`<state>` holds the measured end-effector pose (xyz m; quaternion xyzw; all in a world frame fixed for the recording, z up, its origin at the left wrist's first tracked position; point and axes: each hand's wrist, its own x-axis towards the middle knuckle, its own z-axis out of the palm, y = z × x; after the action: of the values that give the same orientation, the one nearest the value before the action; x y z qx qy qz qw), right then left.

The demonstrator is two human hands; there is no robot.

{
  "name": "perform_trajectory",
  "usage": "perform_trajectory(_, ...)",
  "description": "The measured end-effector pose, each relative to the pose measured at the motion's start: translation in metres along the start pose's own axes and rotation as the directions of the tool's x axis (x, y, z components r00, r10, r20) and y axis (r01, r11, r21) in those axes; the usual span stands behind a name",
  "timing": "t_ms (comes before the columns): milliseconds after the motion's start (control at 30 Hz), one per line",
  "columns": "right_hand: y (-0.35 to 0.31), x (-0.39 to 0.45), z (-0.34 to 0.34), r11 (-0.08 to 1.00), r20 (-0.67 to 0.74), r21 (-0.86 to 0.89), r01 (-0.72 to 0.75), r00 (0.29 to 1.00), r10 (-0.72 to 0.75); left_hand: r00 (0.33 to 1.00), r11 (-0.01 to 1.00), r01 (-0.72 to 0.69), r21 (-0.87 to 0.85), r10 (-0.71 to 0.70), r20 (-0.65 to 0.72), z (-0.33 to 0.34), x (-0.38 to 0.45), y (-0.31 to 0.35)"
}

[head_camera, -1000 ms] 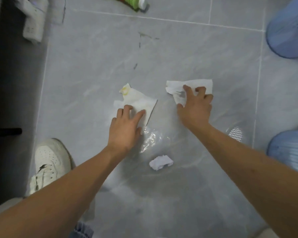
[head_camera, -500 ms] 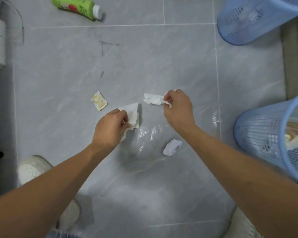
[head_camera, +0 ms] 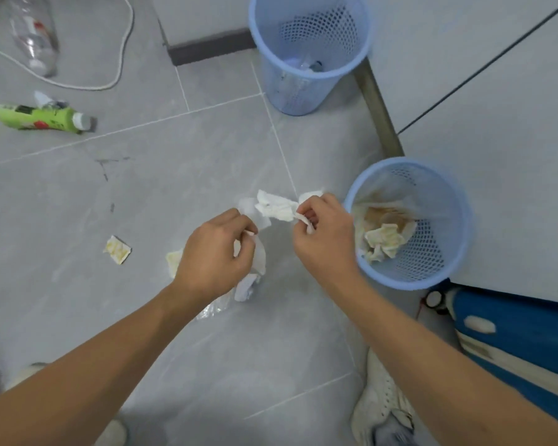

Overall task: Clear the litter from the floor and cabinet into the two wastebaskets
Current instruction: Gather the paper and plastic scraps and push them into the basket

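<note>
My left hand (head_camera: 215, 257) grips a white tissue (head_camera: 259, 252) lifted off the grey floor. My right hand (head_camera: 324, 235) pinches another crumpled white tissue (head_camera: 276, 207), just left of the near blue wastebasket (head_camera: 445, 272), which holds stained paper. A second blue wastebasket (head_camera: 303, 94) stands farther back with a few items inside. On the floor lie a small yellow-stained scrap (head_camera: 117, 249), a crumpled white wad (head_camera: 247, 286) and clear plastic film (head_camera: 213, 309) below my left hand.
A green bottle (head_camera: 42, 119) lies at the left, a clear plastic bottle (head_camera: 34, 37) and a white cable (head_camera: 123, 53) beyond it. A grey cabinet (head_camera: 496, 123) fills the right. A blue object (head_camera: 512, 333) sits behind the near basket. My white shoes (head_camera: 380, 403) are below.
Both hands have lifted their tissues off the floor and moved right, toward the near wastebasket. The view has tilted up, bringing both baskets and the cabinet fully into sight.
</note>
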<state>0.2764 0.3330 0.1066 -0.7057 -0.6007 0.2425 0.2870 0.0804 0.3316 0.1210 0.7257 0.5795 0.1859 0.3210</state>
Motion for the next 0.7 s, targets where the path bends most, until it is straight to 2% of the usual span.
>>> perform_trajectory(100,0.031,-0.003,-0.073,0.996,-0.077,-0.062,-0.071,0.995,0.066,0.992,0.991,-0.118,-0.057,0.119,0.027,0.033,0.024,0.072)
perform_trajectory(200,0.066,-0.007,-0.128,0.982,-0.122,-0.08,-0.17,0.98,0.159,0.978,0.979,-0.2,-0.043,0.202,0.051,0.074,0.048,0.131)
perform_trajectory(300,0.097,-0.009,-0.158,0.969,-0.139,-0.113,-0.221,0.969,0.205,0.971,0.977,-0.215,0.004,0.213,0.112,0.114,0.065,0.167)
perform_trajectory(367,0.119,-0.01,-0.163,0.958,-0.136,-0.149,-0.244,0.965,0.224,0.959,0.977,-0.202,0.068,0.183,0.216,0.14,0.073,0.177)
perform_trajectory(433,0.142,-0.011,-0.16,0.938,-0.049,-0.196,-0.286,0.958,0.282,0.914,0.955,-0.181,0.236,0.074,0.4,0.16,0.081,0.185)
perform_trajectory(500,0.153,-0.013,-0.154,0.886,0.166,-0.32,-0.336,0.9,0.402,0.863,0.892,-0.194,0.409,-0.043,0.503,0.169,0.084,0.191)
perform_trajectory(533,0.154,-0.015,-0.152,0.854,0.252,-0.391,-0.342,0.853,0.457,0.867,0.872,-0.2,0.447,-0.055,0.496,0.17,0.083,0.193)
perform_trajectory(567,0.152,-0.017,-0.151,0.834,0.279,-0.434,-0.342,0.829,0.485,0.886,0.862,-0.208,0.462,-0.033,0.462,0.169,0.079,0.192)
perform_trajectory(633,0.139,-0.019,-0.151,0.837,0.209,-0.447,-0.315,0.873,0.44,0.933,0.871,-0.226,0.437,0.065,0.353,0.157,0.069,0.185)
perform_trajectory(700,0.119,-0.019,-0.149,0.871,0.108,-0.409,-0.272,0.934,0.342,0.953,0.901,-0.24,0.361,0.148,0.265,0.136,0.055,0.168)
